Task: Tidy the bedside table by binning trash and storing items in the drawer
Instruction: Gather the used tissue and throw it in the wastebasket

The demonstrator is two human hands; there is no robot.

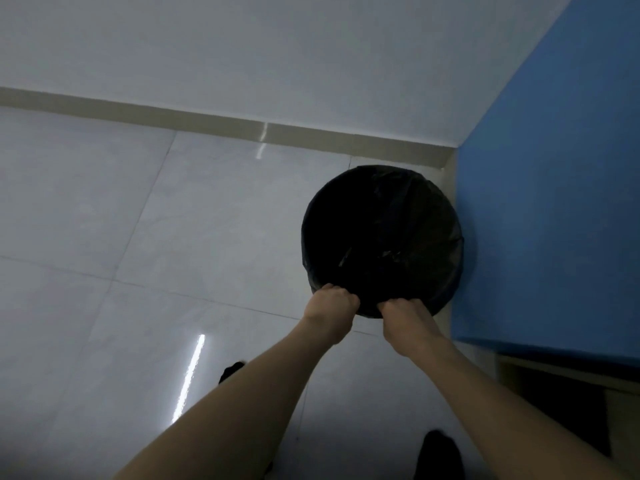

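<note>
**Both hands seize the bin in bedside tidy-up**

Two dark-socked feet (438, 455) stand on the glossy tiled floor (138, 220) at 6 o'clock, with bare forearms reaching up the frame between them. Just below centre, the left hand (332, 306) and right hand (401, 315) sit side by side. The fingers of both are clenched over the near rim of the round bin (446, 216), bunching its black liner (398, 202). That paired grip likely serves to drag the bin closer or reseat the liner before trash goes in. Whether either hand also holds rubbish cannot be told, and the inside is too dark to read.

The bin stands at 3 o'clock of centre, tucked against a blue panel (554, 202) in the corner. Beyond it, a beige skirting board (207, 117) meets the white wall (311, 46) at 12 o'clock.
</note>
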